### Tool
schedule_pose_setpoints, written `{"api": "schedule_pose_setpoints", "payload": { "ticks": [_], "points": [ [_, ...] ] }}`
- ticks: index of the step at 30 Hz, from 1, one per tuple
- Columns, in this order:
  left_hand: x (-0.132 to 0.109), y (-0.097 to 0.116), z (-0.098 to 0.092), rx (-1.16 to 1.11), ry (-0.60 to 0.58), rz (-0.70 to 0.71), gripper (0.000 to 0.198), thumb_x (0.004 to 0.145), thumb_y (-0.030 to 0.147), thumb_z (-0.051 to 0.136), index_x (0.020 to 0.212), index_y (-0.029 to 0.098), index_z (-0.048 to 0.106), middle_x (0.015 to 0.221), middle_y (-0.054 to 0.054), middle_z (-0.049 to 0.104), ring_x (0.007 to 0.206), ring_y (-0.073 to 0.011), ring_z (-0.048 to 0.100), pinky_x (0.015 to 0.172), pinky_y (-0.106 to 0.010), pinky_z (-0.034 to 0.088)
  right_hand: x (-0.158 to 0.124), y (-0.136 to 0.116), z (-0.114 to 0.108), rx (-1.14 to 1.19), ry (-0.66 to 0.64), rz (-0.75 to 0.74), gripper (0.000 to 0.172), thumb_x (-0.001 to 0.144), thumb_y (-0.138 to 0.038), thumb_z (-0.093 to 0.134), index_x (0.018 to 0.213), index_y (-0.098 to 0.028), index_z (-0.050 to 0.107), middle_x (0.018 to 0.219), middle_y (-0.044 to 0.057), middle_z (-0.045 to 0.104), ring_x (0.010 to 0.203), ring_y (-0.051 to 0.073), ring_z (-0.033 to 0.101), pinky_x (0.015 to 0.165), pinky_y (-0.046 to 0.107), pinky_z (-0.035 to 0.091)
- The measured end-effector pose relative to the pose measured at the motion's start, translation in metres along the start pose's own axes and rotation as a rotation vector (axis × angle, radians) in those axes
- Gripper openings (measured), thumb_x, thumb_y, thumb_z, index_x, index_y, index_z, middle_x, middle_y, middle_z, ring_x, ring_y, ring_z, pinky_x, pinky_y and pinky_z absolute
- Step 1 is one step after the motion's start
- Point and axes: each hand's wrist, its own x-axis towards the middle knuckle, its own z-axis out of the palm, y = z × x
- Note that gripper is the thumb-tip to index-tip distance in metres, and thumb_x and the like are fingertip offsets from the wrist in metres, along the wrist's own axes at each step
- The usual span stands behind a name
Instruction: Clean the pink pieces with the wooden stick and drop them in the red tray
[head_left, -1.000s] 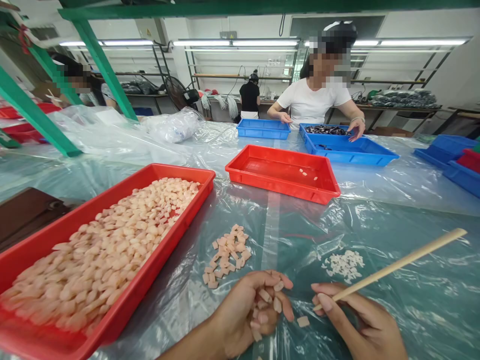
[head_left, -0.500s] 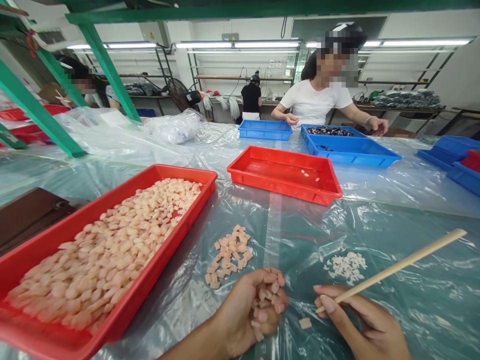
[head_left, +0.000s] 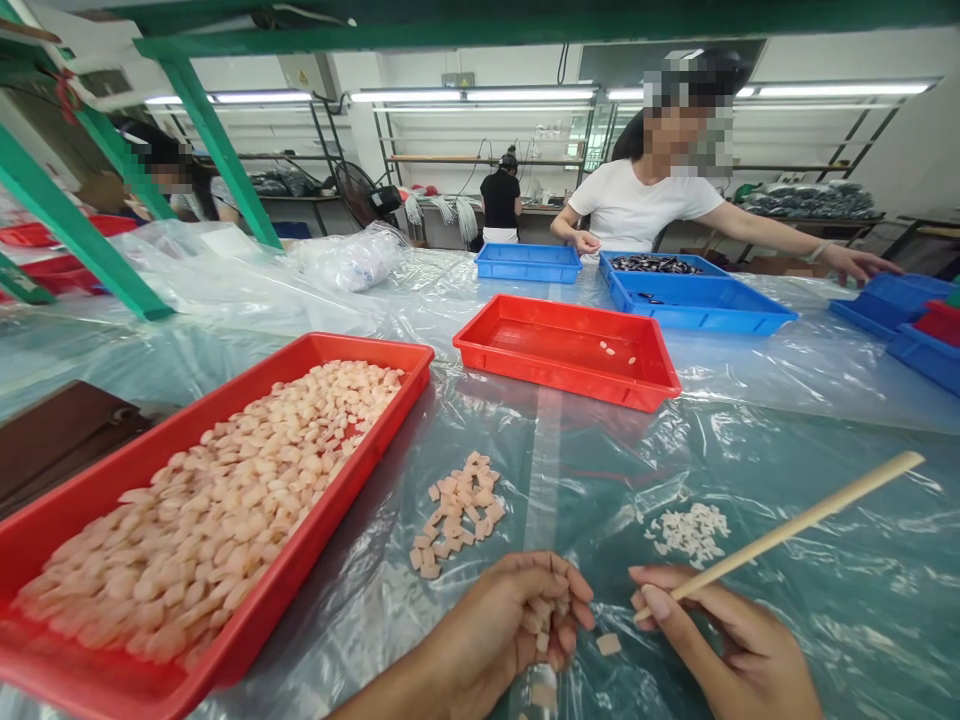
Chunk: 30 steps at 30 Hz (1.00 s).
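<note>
My left hand (head_left: 499, 625), palm turned inward, curls its fingers around several small pale-pink pieces (head_left: 541, 618). Just below it a couple of similar pieces (head_left: 543, 694) lie on the plastic sheet. Between thumb and fingers, my right hand (head_left: 739, 650) pinches a long light wooden stick (head_left: 802, 532), which slants up to the right. One flat square piece (head_left: 608, 644) rests between the two hands. Beyond my left hand is a loose pile of pinkish square pieces (head_left: 459, 508). Behind the stick sits a small heap of whitish chips (head_left: 690, 532).
At left, a large red tray (head_left: 375, 470) holds many pale rounded pieces (head_left: 247, 500). Farther back, another red tray (head_left: 566, 385) contains a few pieces. Blue trays (head_left: 705, 318) stand before a co-worker (head_left: 637, 205). A green frame (head_left: 217, 150) rises at left.
My left hand has moved slightly right and its fingers have turned over more. Pieces now show on the sheet below it. The co-worker's arm has stretched toward the blue trays at far right.
</note>
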Motion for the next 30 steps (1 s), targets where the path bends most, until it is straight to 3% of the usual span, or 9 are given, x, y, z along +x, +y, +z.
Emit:
{"api": "schedule_pose_setpoints", "payload": {
  "ticks": [4, 8, 22, 30],
  "points": [
    [0.0001, 0.0015, 0.0005, -0.032, 0.002, -0.036, 0.016, 0.062, 0.014, 0.064, 0.076, 0.007, 0.066, 0.075, -0.012, 0.067, 0.068, -0.018, 0.066, 0.063, -0.024, 0.051, 0.001, -0.0007, -0.0002, -0.013, 0.011, -0.066, 0.014, 0.071, -0.036, 0.07, 0.06, -0.028, 0.073, 0.077, 0.0, 0.076, 0.064, 0.018, 0.068, 0.053, 0.019, 0.052],
    [-0.001, 0.0029, 0.001, -0.049, 0.037, -0.055, 0.017, 0.066, 0.012, 0.066, 0.082, 0.007, 0.068, 0.084, -0.016, 0.071, 0.081, -0.0235, 0.07, 0.079, -0.03, 0.052, 0.002, 0.0014, -0.0014, -0.03, 0.03, -0.089, 0.015, 0.071, -0.035, 0.069, 0.058, -0.028, 0.072, 0.079, 0.0, 0.076, 0.071, 0.019, 0.069, 0.055, 0.019, 0.053],
    [0.0007, 0.0036, 0.002, -0.08, 0.104, -0.138, 0.026, 0.075, 0.009, 0.055, 0.095, 0.0, 0.069, 0.088, -0.02, 0.073, 0.079, -0.0242, 0.072, 0.07, -0.026, 0.055, 0.0044, 0.002, -0.0037, -0.075, 0.012, -0.168, 0.016, 0.072, -0.035, 0.069, 0.06, -0.026, 0.074, 0.075, 0.002, 0.076, 0.065, 0.021, 0.068, 0.056, 0.022, 0.054],
    [-0.0023, 0.0028, 0.001, 0.005, 0.028, -0.085, 0.027, 0.07, 0.011, 0.061, 0.093, 0.001, 0.072, 0.093, -0.019, 0.073, 0.09, -0.0266, 0.069, 0.083, -0.032, 0.053, 0.0021, 0.001, -0.0033, -0.023, 0.019, -0.086, 0.013, 0.072, -0.038, 0.07, 0.066, -0.028, 0.075, 0.078, 0.001, 0.076, 0.061, 0.019, 0.068, 0.052, 0.02, 0.054]
  ]
}}
